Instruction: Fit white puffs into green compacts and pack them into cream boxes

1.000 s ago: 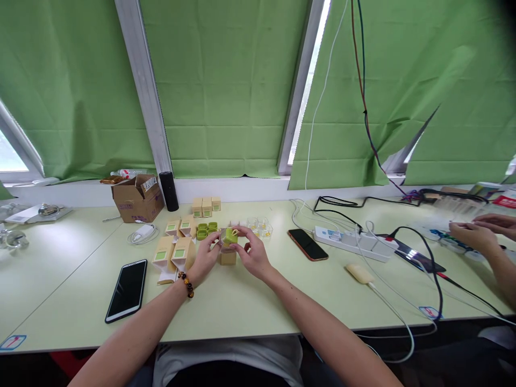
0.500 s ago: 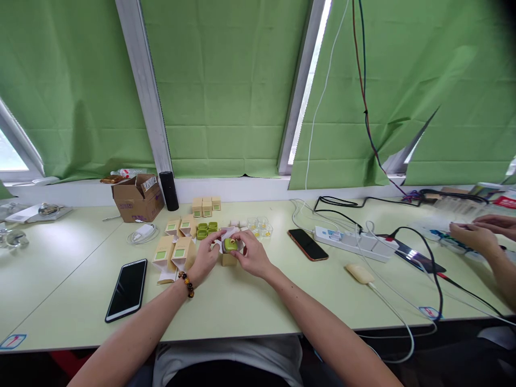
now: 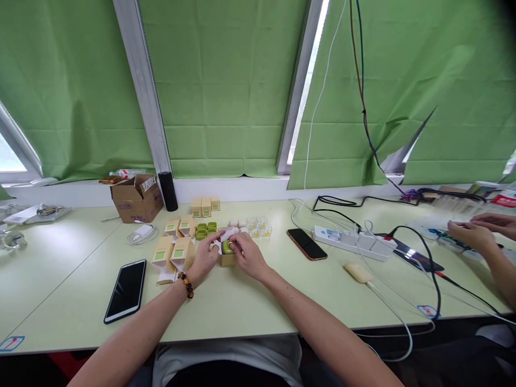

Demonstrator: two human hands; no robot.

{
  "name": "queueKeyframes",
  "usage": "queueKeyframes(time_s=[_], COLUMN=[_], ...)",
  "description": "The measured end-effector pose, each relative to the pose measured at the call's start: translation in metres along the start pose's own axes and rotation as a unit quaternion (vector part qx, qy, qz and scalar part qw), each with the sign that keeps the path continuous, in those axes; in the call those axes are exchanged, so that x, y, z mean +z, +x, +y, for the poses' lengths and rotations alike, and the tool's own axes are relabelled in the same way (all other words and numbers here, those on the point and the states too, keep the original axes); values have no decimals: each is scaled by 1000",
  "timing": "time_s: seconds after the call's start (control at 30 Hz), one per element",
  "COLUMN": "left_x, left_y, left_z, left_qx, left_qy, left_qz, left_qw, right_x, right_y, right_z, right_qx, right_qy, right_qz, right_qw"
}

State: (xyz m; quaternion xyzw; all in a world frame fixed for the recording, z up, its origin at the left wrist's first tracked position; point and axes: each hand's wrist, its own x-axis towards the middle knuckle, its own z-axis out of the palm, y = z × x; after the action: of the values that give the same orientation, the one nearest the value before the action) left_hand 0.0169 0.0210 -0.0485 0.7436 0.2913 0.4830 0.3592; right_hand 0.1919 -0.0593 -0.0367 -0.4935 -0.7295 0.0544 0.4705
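Note:
A small tan carton [image 3: 228, 261] stands open on the pale green table [image 3: 250, 306], its white flaps up. In its mouth sits a small green case [image 3: 227, 247]. My left hand [image 3: 205, 256] grips the carton's left side, fingers curled round it. On the right, my right hand [image 3: 246, 254] has its fingertips pinched on the green case at the carton's top. More tan cartons with green labels [image 3: 174, 253] stand just left of my left hand, and loose green cases [image 3: 206, 230] lie behind them.
A black phone [image 3: 126, 290] lies at the left, another phone [image 3: 307, 244] at the right. A power strip [image 3: 351, 241] with cables, clear trays [image 3: 258, 227], closed tan boxes [image 3: 205, 205], a cardboard box [image 3: 137, 198] and a black cylinder [image 3: 168, 191] surround them. Another person's hands [image 3: 471, 234] work at far right.
The green case was held up above the carton a second ago; both hands have brought it down into the carton's open top.

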Motion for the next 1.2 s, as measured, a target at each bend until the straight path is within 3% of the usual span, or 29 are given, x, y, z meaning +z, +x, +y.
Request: queueKeyframes(time_s=[0.3, 0.73, 0.9, 1.07, 1.2], left_x=[0, -1, -2, -2, 1], left_y=[-1, 0, -1, 1, 2], left_z=[5, 6, 9, 6, 1], left_qx=[-18, -35, -66, -78, -46], left_qy=[-5, 1, -56, -98, -65], left_qz=[-1, 4, 3, 1, -8], left_qw=[1000, 999, 996, 992, 997], right_x=[11, 15, 4, -1, 3], right_y=[1, 3, 8, 12, 11], right_z=[9, 17, 21, 34, 33], right_qx=[70, 126, 195, 321, 352], right_qy=[66, 112, 259, 342, 344], right_qz=[67, 64, 126, 109, 84], right_qw=[993, 984, 938, 876, 866])
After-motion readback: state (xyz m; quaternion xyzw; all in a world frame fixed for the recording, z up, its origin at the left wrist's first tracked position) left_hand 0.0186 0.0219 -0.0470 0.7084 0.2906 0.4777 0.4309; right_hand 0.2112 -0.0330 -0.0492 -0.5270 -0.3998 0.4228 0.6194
